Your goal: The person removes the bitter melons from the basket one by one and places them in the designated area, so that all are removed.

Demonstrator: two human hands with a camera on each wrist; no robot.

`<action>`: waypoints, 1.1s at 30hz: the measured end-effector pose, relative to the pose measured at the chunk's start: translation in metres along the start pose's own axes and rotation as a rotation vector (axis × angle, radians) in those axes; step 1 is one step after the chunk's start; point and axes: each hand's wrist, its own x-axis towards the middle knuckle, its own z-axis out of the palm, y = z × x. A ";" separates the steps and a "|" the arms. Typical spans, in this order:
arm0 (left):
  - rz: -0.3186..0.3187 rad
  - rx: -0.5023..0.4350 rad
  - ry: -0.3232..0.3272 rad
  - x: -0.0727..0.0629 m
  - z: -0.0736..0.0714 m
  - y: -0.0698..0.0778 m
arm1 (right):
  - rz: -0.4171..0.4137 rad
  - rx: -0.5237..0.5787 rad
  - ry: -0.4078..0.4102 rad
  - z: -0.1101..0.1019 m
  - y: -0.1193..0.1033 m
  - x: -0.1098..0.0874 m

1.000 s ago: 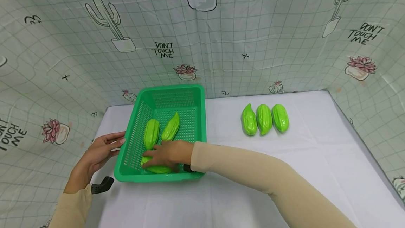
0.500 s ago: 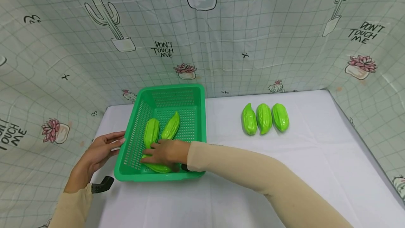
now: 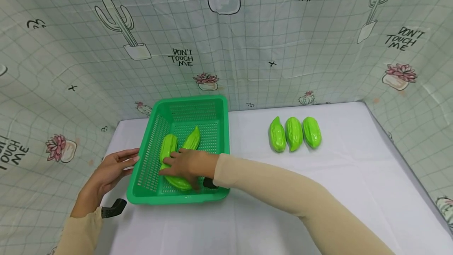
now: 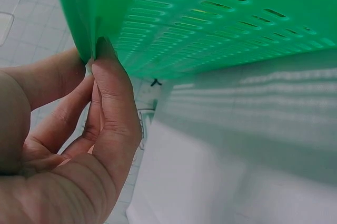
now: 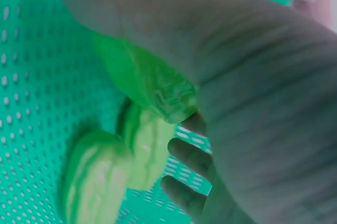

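Observation:
A green perforated plastic basket (image 3: 177,199) stands on the left of the table. My left hand (image 3: 112,170) pinches its left rim between thumb and fingers, as the left wrist view shows closely. Inside the basket, my right hand (image 3: 192,165) grips a light green bitter melon (image 3: 178,183) near the front, lying slantwise. In the right wrist view the thumb lies over this melon, with fingertips on its far side. Beyond the hand two more bitter melons lie in the basket, one on the left (image 3: 168,147) and one (image 3: 192,140) partly covered by the right hand.
Three bitter melons stand in a row to the right of the basket: left (image 3: 277,135), middle (image 3: 294,133) and right (image 3: 312,132). A white cloth covers the table (image 3: 269,215). Behind and beside it hangs a checked curtain (image 3: 255,38) with cactus drawings.
My right hand has shifted slightly up and back within the basket, and the front melon has turned to a steeper slant. The left hand keeps its hold on the rim.

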 end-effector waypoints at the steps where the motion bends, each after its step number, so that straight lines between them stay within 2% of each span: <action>1: 0.000 0.002 0.001 0.000 0.000 0.000 | 0.004 0.011 0.012 -0.002 0.002 -0.003; 7: 0.003 0.000 -0.001 0.000 0.000 0.000 | 0.017 0.069 0.083 -0.009 0.014 -0.022; 19: 0.001 -0.030 -0.002 -0.001 0.000 0.000 | 0.044 0.213 0.213 -0.005 0.033 -0.073; 25: -0.002 -0.029 0.003 -0.001 0.001 0.001 | 0.082 0.272 0.296 0.006 0.043 -0.099; 33: -0.015 -0.028 0.013 -0.002 0.002 0.002 | 0.128 0.401 0.425 0.034 0.056 -0.136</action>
